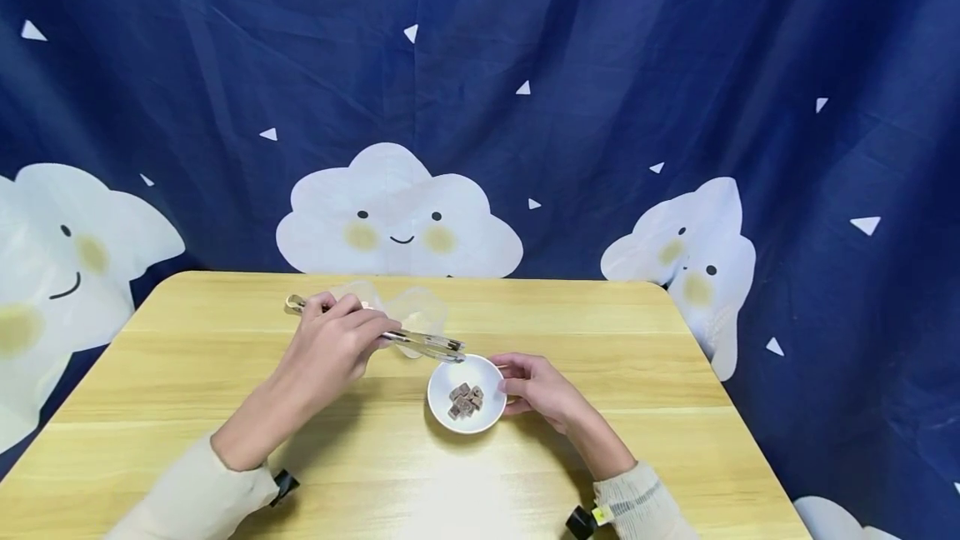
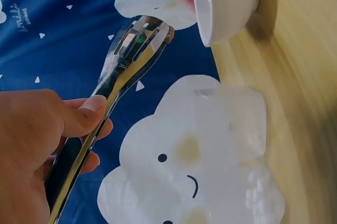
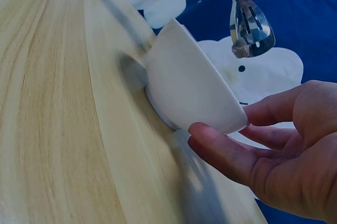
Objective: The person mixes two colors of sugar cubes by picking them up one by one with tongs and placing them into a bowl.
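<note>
My left hand (image 1: pixel 333 344) grips metal serving tongs (image 2: pixel 124 69) with slotted ends, the thumb along one arm. A small brown cube (image 3: pixel 241 51) sits between the tong tips. The tips hang over the far rim of a small white bowl (image 1: pixel 442 411). Inside the bowl lie several brown cubes (image 1: pixel 465 401), heaped near its middle. My right hand (image 1: pixel 540 390) holds the bowl at its right side, thumb on the outer wall and fingertips close to the rim. The bowl stands on the wooden table (image 1: pixel 600 340).
Behind the tongs, clear see-through containers (image 1: pixel 420 307) stand near the table's far side, partly hidden by my left hand. A dark blue curtain (image 1: pixel 480 65) with white clouds hangs along the far edge of the table.
</note>
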Motion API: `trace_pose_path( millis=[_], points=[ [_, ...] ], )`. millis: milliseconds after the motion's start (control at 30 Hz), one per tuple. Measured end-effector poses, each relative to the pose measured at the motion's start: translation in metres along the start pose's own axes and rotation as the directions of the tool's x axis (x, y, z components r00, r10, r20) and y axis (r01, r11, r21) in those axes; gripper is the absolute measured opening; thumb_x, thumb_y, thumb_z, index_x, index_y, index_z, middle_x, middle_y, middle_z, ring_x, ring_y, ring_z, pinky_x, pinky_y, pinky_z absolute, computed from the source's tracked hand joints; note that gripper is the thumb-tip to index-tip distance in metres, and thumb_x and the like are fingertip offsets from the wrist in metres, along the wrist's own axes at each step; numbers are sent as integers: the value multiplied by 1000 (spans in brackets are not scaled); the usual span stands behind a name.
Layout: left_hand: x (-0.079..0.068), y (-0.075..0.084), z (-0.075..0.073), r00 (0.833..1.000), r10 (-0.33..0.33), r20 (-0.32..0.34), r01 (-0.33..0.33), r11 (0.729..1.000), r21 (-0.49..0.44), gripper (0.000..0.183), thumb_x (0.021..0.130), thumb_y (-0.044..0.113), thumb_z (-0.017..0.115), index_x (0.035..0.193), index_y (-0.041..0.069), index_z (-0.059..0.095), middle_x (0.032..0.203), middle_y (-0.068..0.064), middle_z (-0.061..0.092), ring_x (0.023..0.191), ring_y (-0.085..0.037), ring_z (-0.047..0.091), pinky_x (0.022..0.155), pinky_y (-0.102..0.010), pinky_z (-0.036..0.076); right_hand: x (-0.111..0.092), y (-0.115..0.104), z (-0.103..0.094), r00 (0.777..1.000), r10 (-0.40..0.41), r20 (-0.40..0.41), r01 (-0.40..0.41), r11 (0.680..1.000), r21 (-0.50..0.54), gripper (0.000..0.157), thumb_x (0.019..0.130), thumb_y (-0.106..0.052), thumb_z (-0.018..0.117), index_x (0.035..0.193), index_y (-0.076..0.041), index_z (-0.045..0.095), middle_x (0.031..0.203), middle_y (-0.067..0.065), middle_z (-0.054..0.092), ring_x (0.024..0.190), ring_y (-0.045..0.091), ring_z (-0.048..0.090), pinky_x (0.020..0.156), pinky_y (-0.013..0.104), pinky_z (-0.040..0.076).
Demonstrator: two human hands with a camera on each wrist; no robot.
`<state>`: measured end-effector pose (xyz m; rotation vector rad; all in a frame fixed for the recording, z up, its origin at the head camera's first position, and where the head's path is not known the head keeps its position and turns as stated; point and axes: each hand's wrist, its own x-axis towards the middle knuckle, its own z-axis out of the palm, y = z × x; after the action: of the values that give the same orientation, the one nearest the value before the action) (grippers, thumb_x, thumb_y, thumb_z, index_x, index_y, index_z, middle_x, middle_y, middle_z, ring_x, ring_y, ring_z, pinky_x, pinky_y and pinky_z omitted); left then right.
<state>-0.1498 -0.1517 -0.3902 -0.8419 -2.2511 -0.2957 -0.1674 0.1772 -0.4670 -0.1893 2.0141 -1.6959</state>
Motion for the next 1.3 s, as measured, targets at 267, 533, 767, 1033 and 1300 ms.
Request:
trace_pose_path(
  millis=[267,533,767,1033,1300],
  points=[
    [-7,11,13,999,-8,42,9,1000,-14,17,83,20,83,99,20,79,93,7,80,81,-15,58,86,-43,35,-1,-1,3,1000,1,16,-1,1000,17,45,98,1,58,143,6,55,120,24,66,95,20,70,79,40,65],
    [-7,19,23,996,-33,87,34,999,-6,19,84,23,83,102,22,79,96,9,80,83,-14,59,89,-44,37,-3,-3,3,1000,-5,16,5,1000,6,44,99,0,57,142,7,54,118,25,66,93,19,70,79,41,65],
    [-4,20,30,994,-46,102,45,999,14,20,84,21,84,104,22,79,97,8,80,84,-15,60,88,-43,37,-2,-4,3,1000,-8,19,8,1000,5,46,98,0,58,143,7,54,117,23,66,92,19,70,80,41,64],
    [-5,18,33,994,-48,98,46,999,26,24,86,26,82,109,22,78,102,6,80,86,-16,61,88,-44,37,-1,-3,3,1000,-6,15,6,1000,3,46,98,0,57,144,7,53,118,24,65,94,19,70,80,41,64],
    [-7,7,26,999,-30,34,28,998,51,32,86,24,81,117,19,77,108,2,80,91,-19,63,88,-49,40,-4,-4,2,1000,-4,2,4,1000,3,47,97,0,58,144,6,53,122,27,65,95,20,70,79,40,64]
  ],
)
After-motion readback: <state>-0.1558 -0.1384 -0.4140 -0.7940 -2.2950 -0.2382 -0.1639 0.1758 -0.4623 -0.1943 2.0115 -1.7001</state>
